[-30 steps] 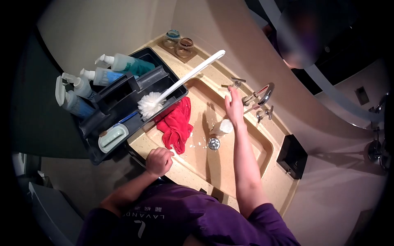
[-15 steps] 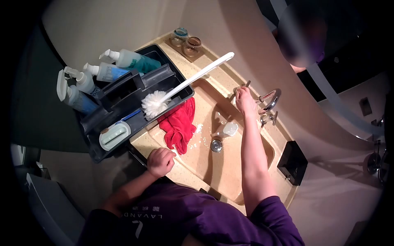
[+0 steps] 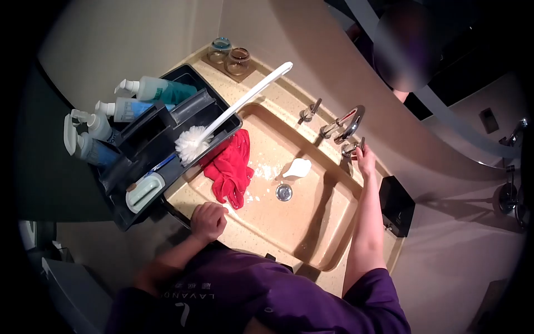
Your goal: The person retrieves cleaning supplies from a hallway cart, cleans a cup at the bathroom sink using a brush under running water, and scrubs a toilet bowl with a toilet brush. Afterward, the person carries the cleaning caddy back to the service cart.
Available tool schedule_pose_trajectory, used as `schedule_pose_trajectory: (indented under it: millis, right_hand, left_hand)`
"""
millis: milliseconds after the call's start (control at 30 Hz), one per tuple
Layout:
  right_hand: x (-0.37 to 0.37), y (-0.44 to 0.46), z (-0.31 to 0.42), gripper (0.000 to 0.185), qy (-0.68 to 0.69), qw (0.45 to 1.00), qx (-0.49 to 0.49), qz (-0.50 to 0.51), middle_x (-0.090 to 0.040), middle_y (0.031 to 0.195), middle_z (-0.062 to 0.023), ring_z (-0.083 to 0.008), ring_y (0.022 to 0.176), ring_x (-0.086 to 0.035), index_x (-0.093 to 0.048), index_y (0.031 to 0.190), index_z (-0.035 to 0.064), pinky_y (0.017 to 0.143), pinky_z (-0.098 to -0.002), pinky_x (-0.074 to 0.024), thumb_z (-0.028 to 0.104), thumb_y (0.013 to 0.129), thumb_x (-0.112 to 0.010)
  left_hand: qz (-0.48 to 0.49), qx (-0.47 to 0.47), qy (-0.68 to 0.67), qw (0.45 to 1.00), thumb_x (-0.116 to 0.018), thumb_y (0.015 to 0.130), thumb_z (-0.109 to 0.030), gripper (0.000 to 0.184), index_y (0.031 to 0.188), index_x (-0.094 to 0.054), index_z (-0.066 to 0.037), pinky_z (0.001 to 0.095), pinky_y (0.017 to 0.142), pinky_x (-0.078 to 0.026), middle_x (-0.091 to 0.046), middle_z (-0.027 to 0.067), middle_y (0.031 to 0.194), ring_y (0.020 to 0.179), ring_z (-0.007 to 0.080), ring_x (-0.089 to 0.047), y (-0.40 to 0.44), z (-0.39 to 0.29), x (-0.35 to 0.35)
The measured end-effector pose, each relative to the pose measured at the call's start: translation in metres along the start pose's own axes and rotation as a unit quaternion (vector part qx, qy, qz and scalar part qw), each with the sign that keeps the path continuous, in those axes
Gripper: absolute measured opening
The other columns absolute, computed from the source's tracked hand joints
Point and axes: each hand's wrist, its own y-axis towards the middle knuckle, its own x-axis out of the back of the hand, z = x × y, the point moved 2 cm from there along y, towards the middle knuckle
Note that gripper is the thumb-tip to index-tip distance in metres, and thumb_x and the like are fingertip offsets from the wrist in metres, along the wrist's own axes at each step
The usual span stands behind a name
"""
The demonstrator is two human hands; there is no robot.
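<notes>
My right hand point(image 3: 365, 161) has its fingers at the right tap handle point(image 3: 352, 148), beside the curved chrome spout point(image 3: 350, 125). My left hand point(image 3: 208, 221) is curled at the front edge of the counter, near a wet red cloth point(image 3: 231, 172); the inside of its fingers is hidden. That cloth hangs over the left side of the beige sink point(image 3: 317, 222). A small white object point(image 3: 298, 168) lies in the basin close to the round drain point(image 3: 283, 192). The left tap handle point(image 3: 309, 111) is untouched.
A dark caddy point(image 3: 183, 114) on the left holds several pump and spray bottles, a scrub brush point(image 3: 146, 192) and a white long-handled brush point(image 3: 245, 99) jutting over the sink. Two glasses point(image 3: 238, 61) stand at the back. A black box point(image 3: 396, 206) sits right.
My right hand has moved from the left tap handle across to the right one. My left hand stays curled at the counter edge. The camera view has shifted slightly.
</notes>
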Motion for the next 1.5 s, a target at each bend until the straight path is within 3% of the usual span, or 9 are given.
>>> schedule_pose_trajectory:
  millis: [267, 300, 633, 867, 933, 1067, 1133, 1300, 1500]
  right_hand:
    - [0.027, 0.006, -0.008, 0.037, -0.18, 0.983, 0.029, 0.032, -0.06, 0.081, -0.0079, -0.0146, 0.069, -0.055, -0.047, 0.124, 0.0146, 0.066, -0.0302, -0.0483, 0.01, 0.088, -0.045]
    - [0.029, 0.008, -0.007, 0.035, -0.182, 0.981, -0.049, 0.043, -0.062, 0.101, -0.0067, -0.0274, 0.1, -0.055, -0.049, 0.12, 0.0292, 0.084, -0.0386, -0.0433, 0.017, 0.087, -0.047]
    - [0.026, -0.004, 0.012, 0.035, -0.272, 0.961, -0.055, -0.009, -0.058, 0.107, -0.0131, -0.0314, 0.1, -0.054, -0.049, 0.119, 0.0319, 0.081, -0.0415, -0.045, 0.019, 0.086, -0.048]
    - [-0.005, -0.008, 0.034, 0.033, -0.142, 0.98, -0.141, -0.015, -0.061, 0.062, -0.017, -0.025, 0.045, -0.06, -0.045, 0.112, -0.0007, 0.053, -0.0352, -0.0513, 0.023, 0.09, -0.039]
    - [-0.005, -0.01, 0.035, 0.037, 0.098, 0.971, -0.217, 0.034, -0.062, 0.084, -0.0208, -0.0268, 0.068, -0.064, -0.042, 0.115, -0.0036, 0.068, -0.035, -0.051, 0.024, 0.09, -0.039]
    - [-0.019, -0.061, 0.062, 0.039, 0.067, 0.924, -0.155, -0.343, -0.044, 0.12, -0.02, -0.026, 0.109, -0.046, -0.042, 0.12, -0.0044, 0.089, -0.0349, -0.0377, 0.021, 0.091, -0.039]
    - [-0.043, -0.103, 0.084, 0.028, 0.137, 0.878, -0.037, -0.458, -0.052, 0.098, -0.0158, -0.0215, 0.088, -0.05, -0.047, 0.109, -0.0037, 0.082, -0.0342, -0.0394, 0.016, 0.09, -0.041]
    - [-0.133, -0.13, 0.206, 0.055, 0.172, 0.971, 0.156, -0.052, -0.035, 0.134, -0.0153, -0.0249, 0.123, -0.035, -0.021, 0.137, 0.0045, 0.094, -0.0362, -0.0353, 0.016, 0.088, -0.043]
    - [-0.154, 0.011, 0.174, 0.046, 0.411, 0.905, -0.101, -0.048, -0.048, 0.077, -0.0037, -0.008, 0.057, -0.042, -0.032, 0.126, 0.0011, 0.049, -0.0213, -0.0383, 0.019, 0.086, -0.046]
  left_hand:
    - [0.001, 0.005, -0.002, 1.0, -0.056, 0.068, -0.008, 0.01, 0.077, -0.056, -0.009, 0.0347, 0.068, -0.04, -0.058, 0.0053, 0.079, 0.078, 0.0233, -0.055, 0.005, -0.007, 0.002]
    - [0.004, 0.005, -0.003, 1.0, -0.056, 0.068, -0.008, 0.01, 0.077, -0.057, -0.008, 0.0346, 0.068, -0.04, -0.058, 0.0053, 0.079, 0.077, 0.0232, -0.055, 0.005, -0.007, 0.002]
    - [0.009, 0.009, -0.011, 1.0, -0.056, 0.067, -0.007, 0.01, 0.077, -0.056, -0.008, 0.0354, 0.068, -0.041, -0.057, 0.0058, 0.078, 0.077, 0.0238, -0.055, 0.004, -0.006, 0.003]
    - [-0.026, -0.031, 0.033, 0.999, -0.056, 0.065, -0.005, 0.015, 0.079, -0.055, -0.009, 0.0357, 0.066, -0.041, -0.057, 0.0053, 0.078, 0.077, 0.0242, -0.055, -0.015, 0.012, -0.016]
    - [-0.021, -0.026, 0.04, 0.999, -0.056, 0.065, -0.004, 0.016, 0.08, -0.055, -0.009, 0.0355, 0.066, -0.041, -0.056, 0.005, 0.078, 0.076, 0.0241, -0.055, -0.012, 0.01, -0.013]
    - [-0.008, -0.004, -0.016, 1.0, -0.057, 0.064, -0.004, 0.014, 0.077, -0.056, -0.01, 0.0347, 0.064, -0.041, -0.056, 0.0042, 0.077, 0.075, 0.0229, -0.055, 0.004, -0.005, 0.007]
    - [-0.013, -0.003, -0.014, 1.0, -0.057, 0.064, -0.004, 0.012, 0.075, -0.057, -0.01, 0.0341, 0.064, -0.041, -0.056, 0.0038, 0.077, 0.075, 0.0222, -0.055, 0.005, -0.004, 0.007]
    - [-0.009, -0.011, -0.023, 1.0, -0.058, 0.064, -0.005, 0.011, 0.073, -0.058, -0.01, 0.033, 0.064, -0.041, -0.056, 0.0033, 0.075, 0.073, 0.0211, -0.055, 0.005, -0.002, 0.009]
    - [-0.049, -0.004, 0.012, 0.999, -0.058, 0.063, -0.009, 0.01, 0.072, -0.057, -0.011, 0.031, 0.065, -0.041, -0.057, 0.0009, 0.076, 0.075, 0.0181, -0.056, 0.001, -0.004, 0.011]
